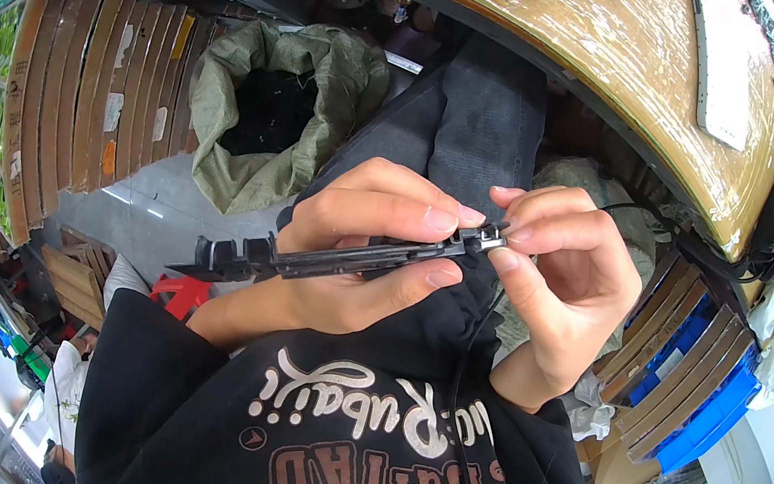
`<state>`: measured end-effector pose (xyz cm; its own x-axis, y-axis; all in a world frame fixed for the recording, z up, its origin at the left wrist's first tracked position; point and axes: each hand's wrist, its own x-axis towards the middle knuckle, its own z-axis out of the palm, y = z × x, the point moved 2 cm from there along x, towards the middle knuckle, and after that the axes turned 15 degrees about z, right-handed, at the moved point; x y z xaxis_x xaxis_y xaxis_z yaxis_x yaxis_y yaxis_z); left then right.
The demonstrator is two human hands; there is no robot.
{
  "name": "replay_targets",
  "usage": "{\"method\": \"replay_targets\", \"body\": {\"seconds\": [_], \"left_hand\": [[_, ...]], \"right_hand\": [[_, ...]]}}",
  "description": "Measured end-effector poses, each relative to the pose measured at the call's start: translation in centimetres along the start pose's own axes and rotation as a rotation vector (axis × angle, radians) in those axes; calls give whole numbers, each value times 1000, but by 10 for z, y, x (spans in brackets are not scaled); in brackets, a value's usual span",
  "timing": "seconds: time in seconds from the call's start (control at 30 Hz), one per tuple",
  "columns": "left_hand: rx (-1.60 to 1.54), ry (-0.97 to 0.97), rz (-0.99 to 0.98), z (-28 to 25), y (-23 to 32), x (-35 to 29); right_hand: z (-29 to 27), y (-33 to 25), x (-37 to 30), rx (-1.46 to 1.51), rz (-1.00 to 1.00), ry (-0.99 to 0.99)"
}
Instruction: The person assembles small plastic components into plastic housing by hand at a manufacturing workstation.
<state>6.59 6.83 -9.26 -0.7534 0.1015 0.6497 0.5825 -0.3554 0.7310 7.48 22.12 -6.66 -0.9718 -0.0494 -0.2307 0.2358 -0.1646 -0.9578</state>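
Observation:
A long, narrow black plastic part [343, 261] lies slantwise across my lap, its notched end toward the lower left. My left hand [347, 302] is closed around its middle, fingers along the far side and thumb along the near side. At the part's right end sits a small shiny metal piece [485, 241]. My right hand [575, 282] pinches that end between fingers and thumb, touching the metal piece. The fingertips partly cover it, so its exact kind cannot be made out.
A wooden workbench [581, 40] with a worn top curves across the far side. An open green woven sack [219, 150] with black contents stands left of my legs. Stacked cardboard cartons [96, 95] are farther left. Cardboard and blue crates [710, 405] stand right. A black cable [460, 385] hangs down my front.

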Motion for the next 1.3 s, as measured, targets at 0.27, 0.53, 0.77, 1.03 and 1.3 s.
{"method": "replay_targets", "body": {"seconds": [0.27,0.53,0.77,1.03,1.3], "left_hand": [[-20,-95,-43,-4,4,4],[-152,194,-293,4,-7,-4],[-834,13,-1157,-13,-7,-5],[-215,203,-809,-25,-18,3],[-66,384,-654,-45,-36,13]], "right_hand": [[0,-8,-2,-125,36,11],[-4,2,3,-203,-190,60],[-1,10,13,-276,-277,-70],[12,26,19,-26,150,36],[24,37,16,246,588,-277]]}}
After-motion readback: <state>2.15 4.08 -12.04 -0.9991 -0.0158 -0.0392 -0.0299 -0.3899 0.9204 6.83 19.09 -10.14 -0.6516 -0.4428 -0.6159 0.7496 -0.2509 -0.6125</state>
